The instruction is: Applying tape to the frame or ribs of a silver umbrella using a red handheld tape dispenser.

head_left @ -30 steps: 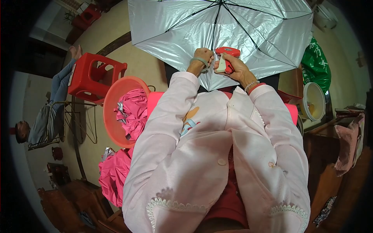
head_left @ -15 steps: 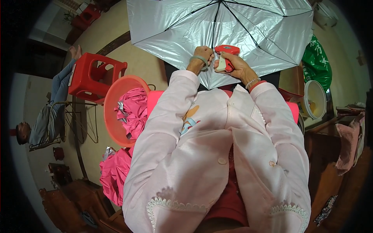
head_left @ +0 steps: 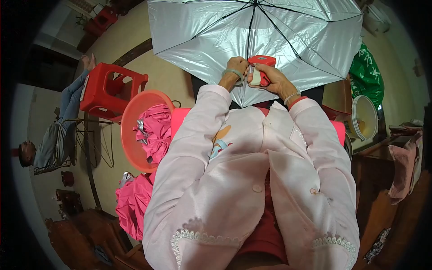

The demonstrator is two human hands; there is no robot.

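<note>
An opened umbrella, silver inside with black ribs, spreads out in front of me. My left hand is closed at the near end of a rib, gripping the umbrella there; its fingertips are partly hidden. Close beside it on the right, my right hand wraps round a red and white hand-held squeeze tool. The tool's red head lies over the silver cloth, near the rib and my left fingers. Its exact kind I cannot make out.
To my left stand an orange-red basin of pink cloth and a red plastic stool. More pink cloth lies below the basin. A person sits farther left. On the right are a white bucket and a green bag.
Both hands stay at the same spot on the umbrella. My left hand has shifted slightly, and the tool in my right hand has turned a little; the view has moved slightly.
</note>
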